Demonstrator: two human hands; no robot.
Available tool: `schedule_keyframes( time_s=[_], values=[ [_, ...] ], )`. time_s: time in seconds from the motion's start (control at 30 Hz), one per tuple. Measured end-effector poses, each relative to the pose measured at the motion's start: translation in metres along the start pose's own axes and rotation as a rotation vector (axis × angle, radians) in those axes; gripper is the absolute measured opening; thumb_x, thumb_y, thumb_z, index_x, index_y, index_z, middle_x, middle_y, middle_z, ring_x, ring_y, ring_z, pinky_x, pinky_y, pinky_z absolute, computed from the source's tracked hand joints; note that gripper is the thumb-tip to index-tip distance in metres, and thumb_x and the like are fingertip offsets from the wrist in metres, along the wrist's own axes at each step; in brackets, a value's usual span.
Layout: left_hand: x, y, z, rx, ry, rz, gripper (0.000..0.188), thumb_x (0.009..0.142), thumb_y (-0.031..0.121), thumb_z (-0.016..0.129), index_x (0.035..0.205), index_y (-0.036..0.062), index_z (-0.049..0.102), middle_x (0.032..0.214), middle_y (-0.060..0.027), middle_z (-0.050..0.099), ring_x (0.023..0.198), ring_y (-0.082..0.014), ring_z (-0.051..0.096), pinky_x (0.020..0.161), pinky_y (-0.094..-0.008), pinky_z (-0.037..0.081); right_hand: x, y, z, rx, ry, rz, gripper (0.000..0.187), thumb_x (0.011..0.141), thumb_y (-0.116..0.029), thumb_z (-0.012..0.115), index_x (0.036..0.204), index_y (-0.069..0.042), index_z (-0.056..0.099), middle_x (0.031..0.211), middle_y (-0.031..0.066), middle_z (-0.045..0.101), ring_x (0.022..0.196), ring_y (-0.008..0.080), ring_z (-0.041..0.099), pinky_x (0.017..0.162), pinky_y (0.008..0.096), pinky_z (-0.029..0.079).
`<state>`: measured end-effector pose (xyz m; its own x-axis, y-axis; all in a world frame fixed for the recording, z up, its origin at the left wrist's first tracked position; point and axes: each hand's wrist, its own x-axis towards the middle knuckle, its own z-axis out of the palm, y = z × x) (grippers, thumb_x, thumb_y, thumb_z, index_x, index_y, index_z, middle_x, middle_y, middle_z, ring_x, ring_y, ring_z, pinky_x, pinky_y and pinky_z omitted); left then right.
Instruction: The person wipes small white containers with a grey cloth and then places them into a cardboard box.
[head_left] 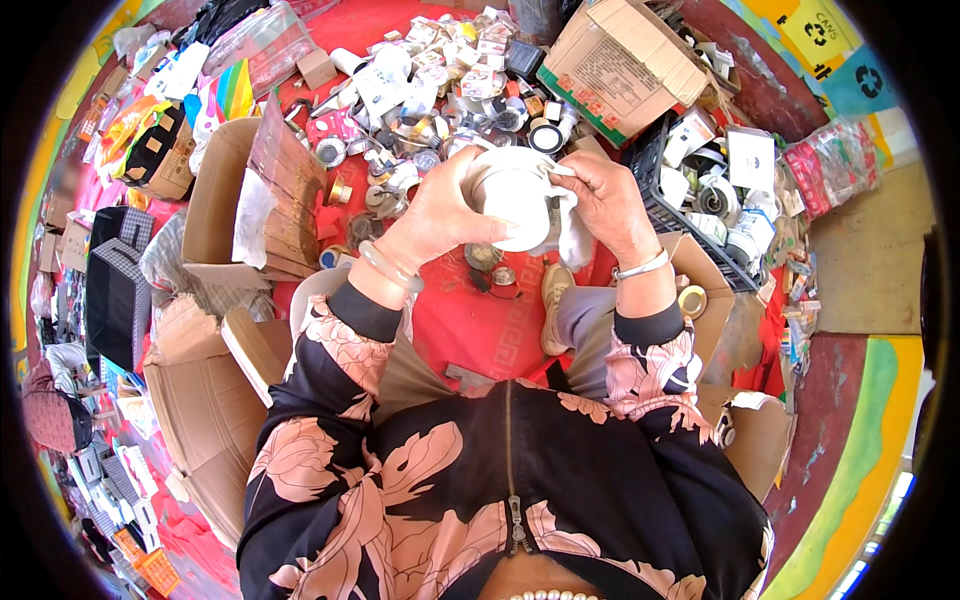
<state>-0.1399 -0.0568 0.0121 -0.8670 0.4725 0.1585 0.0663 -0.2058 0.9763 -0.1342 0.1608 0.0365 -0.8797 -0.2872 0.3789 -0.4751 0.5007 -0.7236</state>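
In front of my chest I hold up a white, smooth, round cup-shaped piece (508, 195); its exact kind does not show. My left hand (440, 205) wraps its left side, the thumb lying across the near face. A white cloth (574, 235) hangs down at the right side of the piece. My right hand (605, 200) pinches the cloth against that side with bent fingers. Both hands are above the red floor covering, just short of a heap of lamp parts (425, 135).
Open cardboard boxes stand at left (215, 200), lower left (205, 390) and right (705, 270). A tipped carton (622, 70) lies beyond the heap. At right is a black crate (735, 275) filled with fixtures. My shoe (555, 305) rests on the red covering (460, 320).
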Motion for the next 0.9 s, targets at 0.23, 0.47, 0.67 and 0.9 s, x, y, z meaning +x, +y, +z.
schedule_keyframes(
  time_s=[0.23,0.47,0.67,0.9],
  values=[
    [-0.002,-0.007,0.007,0.251,-0.133,-0.077,0.066,0.055,0.012,0.082,0.111,-0.0010,0.050,0.099,-0.0036,0.057,0.092,-0.0103,0.053,0.085,-0.0284,0.045,0.004,-0.008,0.010,-0.154,-0.045,-0.140,0.009,0.079,-0.010,0.062,0.085,-0.003,0.062,0.078,0.0136,0.058,0.076,0.0333,0.057,0.065,0.0386,0.046],
    [-0.001,-0.014,0.003,0.126,-0.095,-0.051,0.067,0.055,0.009,0.082,0.113,-0.0018,0.050,0.102,-0.0045,0.057,0.093,-0.0109,0.054,0.085,-0.0282,0.045,0.004,-0.006,-0.001,0.016,-0.113,0.008,0.010,0.082,-0.009,0.059,0.088,-0.002,0.063,0.078,0.0090,0.060,0.069,0.0218,0.057,0.063,0.0314,0.045],
    [0.004,-0.016,-0.001,0.023,0.089,0.067,0.058,0.054,0.017,0.084,0.100,-0.0008,0.053,0.096,-0.0060,0.059,0.087,-0.0114,0.054,0.079,-0.0294,0.047,-0.005,0.007,0.003,0.430,-0.081,0.432,0.013,0.088,-0.010,0.058,0.092,0.000,0.065,0.080,-0.0012,0.062,0.070,0.0054,0.052,0.063,0.0218,0.043],
    [0.001,-0.015,0.012,0.187,0.200,0.125,0.062,0.052,0.018,0.083,0.103,-0.0018,0.053,0.096,-0.0107,0.061,0.088,-0.0146,0.058,0.080,-0.0300,0.048,-0.002,0.000,0.027,0.930,0.152,0.632,0.019,0.090,-0.015,0.060,0.102,0.000,0.062,0.087,0.0018,0.064,0.073,0.0069,0.057,0.065,0.0217,0.046]
  ],
)
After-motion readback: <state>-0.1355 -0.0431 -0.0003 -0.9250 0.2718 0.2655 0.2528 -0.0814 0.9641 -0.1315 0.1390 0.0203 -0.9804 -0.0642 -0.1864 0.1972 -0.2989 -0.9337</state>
